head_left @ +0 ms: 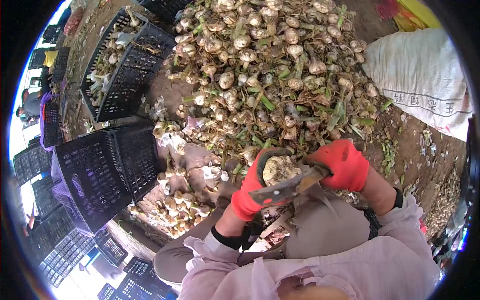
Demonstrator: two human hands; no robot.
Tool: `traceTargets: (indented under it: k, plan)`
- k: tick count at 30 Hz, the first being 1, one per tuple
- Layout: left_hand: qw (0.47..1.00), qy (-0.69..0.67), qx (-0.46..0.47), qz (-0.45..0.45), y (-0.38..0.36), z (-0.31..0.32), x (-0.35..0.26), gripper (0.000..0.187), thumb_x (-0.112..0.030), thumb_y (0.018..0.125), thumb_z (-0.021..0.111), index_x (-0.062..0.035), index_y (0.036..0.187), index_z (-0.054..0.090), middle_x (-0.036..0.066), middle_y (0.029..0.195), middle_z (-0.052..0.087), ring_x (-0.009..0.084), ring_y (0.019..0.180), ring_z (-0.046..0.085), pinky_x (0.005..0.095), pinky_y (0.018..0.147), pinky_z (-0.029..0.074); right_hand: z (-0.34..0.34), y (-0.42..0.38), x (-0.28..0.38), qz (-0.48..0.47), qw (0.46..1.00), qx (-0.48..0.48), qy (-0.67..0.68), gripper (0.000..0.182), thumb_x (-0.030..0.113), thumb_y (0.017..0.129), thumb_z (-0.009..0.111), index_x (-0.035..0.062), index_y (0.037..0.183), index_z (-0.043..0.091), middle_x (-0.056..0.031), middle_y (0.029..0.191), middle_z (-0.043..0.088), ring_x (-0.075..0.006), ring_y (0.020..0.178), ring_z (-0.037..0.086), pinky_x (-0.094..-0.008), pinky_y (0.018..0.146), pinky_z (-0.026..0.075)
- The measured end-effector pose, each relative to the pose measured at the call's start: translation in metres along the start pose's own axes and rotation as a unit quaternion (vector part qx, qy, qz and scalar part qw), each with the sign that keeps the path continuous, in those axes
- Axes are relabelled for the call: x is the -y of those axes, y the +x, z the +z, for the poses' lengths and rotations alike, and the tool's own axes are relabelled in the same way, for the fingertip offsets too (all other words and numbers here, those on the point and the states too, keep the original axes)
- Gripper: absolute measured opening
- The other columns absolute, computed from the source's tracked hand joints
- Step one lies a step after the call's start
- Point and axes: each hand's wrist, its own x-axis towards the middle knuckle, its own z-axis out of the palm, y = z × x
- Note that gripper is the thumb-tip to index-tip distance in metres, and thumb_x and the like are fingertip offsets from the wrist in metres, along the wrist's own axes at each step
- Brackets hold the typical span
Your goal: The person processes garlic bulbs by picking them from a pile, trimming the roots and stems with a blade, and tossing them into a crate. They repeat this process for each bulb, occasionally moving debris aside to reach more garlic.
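Observation:
A large garlic bulb (pixel 281 170) with dirty, pale skin sits in my left hand (pixel 250 187), its red-gloved fingers wrapped round it. My right hand (pixel 345 164), in a red glove too, is closed round the handle end of a broad, dark-stained blade (pixel 290 187). The blade lies across the near side of the bulb and reaches over to the left glove. Whether its edge touches the bulb I cannot tell. Just beyond both hands rises a big heap of garlic (pixel 280 75) with stalks and leaves.
Trimmed bulbs (pixel 182 207) lie on the ground at the left. Black crates (pixel 95 170) stand further left, one holding garlic (pixel 107 62). A white woven sack (pixel 417 75) lies at the right. A person (pixel 32 102) is at the far left edge.

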Motion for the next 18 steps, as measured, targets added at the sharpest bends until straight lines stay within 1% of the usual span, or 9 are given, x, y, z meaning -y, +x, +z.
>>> traceTargets:
  k: [6,7,10,11,13,14,16,17,18]
  plan:
    - [0.994,0.092,0.055,-0.037,0.008,0.0,-0.021,0.07,-0.019,0.06,0.078,-0.0009,0.118,0.044,0.011,0.112,0.051,0.0206,0.104,0.051,0.0322,0.091,0.039,0.009,0.006,-0.01,-0.03,0.999,0.006,-0.024,0.041,0.021,0.056,0.065,0.0085,0.095,0.059,-0.0111,0.084,0.061,-0.0305,0.076,0.06,-0.039,0.065,0.048]
    - [0.994,0.098,0.054,0.013,0.009,0.004,-0.021,0.067,-0.017,0.061,0.078,-0.0015,0.117,0.045,0.01,0.108,0.054,0.0192,0.1,0.053,0.0318,0.089,0.04,0.015,0.004,-0.016,-0.036,0.999,-0.008,-0.017,0.042,0.021,0.056,0.065,0.0086,0.095,0.059,-0.0113,0.085,0.061,-0.0304,0.076,0.06,-0.0385,0.065,0.048]
    - [0.995,0.008,0.005,-0.098,-0.004,0.011,0.004,0.065,-0.017,0.061,0.078,-0.0021,0.116,0.045,0.01,0.108,0.054,0.0189,0.098,0.054,0.0315,0.088,0.041,0.037,0.003,-0.038,-0.081,0.989,-0.126,-0.004,0.042,0.016,0.054,0.065,0.0058,0.095,0.061,-0.0112,0.074,0.059,-0.0292,0.068,0.059,-0.0376,0.06,0.045]
    - [0.986,-0.03,-0.023,-0.164,-0.006,0.018,-0.006,0.068,-0.018,0.06,0.079,-0.0029,0.116,0.044,0.009,0.111,0.052,0.0194,0.099,0.053,0.0329,0.088,0.041,0.044,0.0,-0.062,0.04,0.993,-0.112,0.003,0.042,0.018,0.056,0.067,0.0058,0.096,0.061,-0.0121,0.078,0.06,-0.0302,0.072,0.059,-0.0382,0.063,0.046]
    - [0.939,-0.313,-0.019,-0.143,-0.01,0.02,-0.027,0.075,-0.021,0.057,0.08,-0.0031,0.119,0.041,0.009,0.113,0.051,0.0199,0.098,0.054,0.0353,0.088,0.042,0.057,-0.012,-0.108,0.286,0.954,-0.08,0.026,0.041,0.021,0.061,0.069,0.0059,0.098,0.06,-0.014,0.087,0.062,-0.0322,0.079,0.06,-0.0394,0.068,0.049]
    - [0.992,-0.108,0.071,-0.005,-0.01,0.012,-0.033,0.076,-0.022,0.057,0.08,-0.0032,0.119,0.04,0.009,0.113,0.051,0.02,0.098,0.054,0.0359,0.088,0.041,0.05,-0.011,-0.099,0.262,0.957,-0.101,0.069,0.04,0.022,0.062,0.069,0.0057,0.097,0.06,-0.0139,0.087,0.062,-0.0324,0.08,0.06,-0.0398,0.069,0.048]
    - [0.975,-0.152,-0.021,-0.159,-0.017,0.012,-0.018,0.077,-0.02,0.057,0.078,-0.0023,0.121,0.039,0.011,0.115,0.051,0.0205,0.104,0.052,0.0356,0.092,0.039,0.031,-0.016,-0.062,0.218,0.953,-0.142,0.157,0.037,0.023,0.065,0.068,0.0052,0.097,0.061,-0.0139,0.086,0.062,-0.0326,0.081,0.06,-0.0405,0.069,0.048]
    - [0.987,-0.066,-0.015,-0.143,-0.015,0.012,-0.016,0.076,-0.019,0.058,0.078,-0.0021,0.121,0.039,0.011,0.114,0.052,0.02,0.104,0.052,0.0348,0.091,0.04,0.032,-0.015,-0.052,0.09,0.981,-0.139,0.105,0.037,0.021,0.064,0.067,0.0059,0.097,0.061,-0.013,0.086,0.063,-0.0322,0.081,0.06,-0.0402,0.069,0.048]
    - [0.993,0.022,-0.009,-0.117,-0.007,0.009,-0.013,0.076,-0.018,0.058,0.078,-0.002,0.121,0.039,0.011,0.113,0.053,0.0196,0.103,0.052,0.034,0.09,0.04,0.025,-0.007,-0.039,0.054,0.989,-0.102,0.088,0.037,0.02,0.063,0.067,0.0058,0.097,0.061,-0.0129,0.086,0.063,-0.0324,0.081,0.06,-0.0401,0.07,0.048]
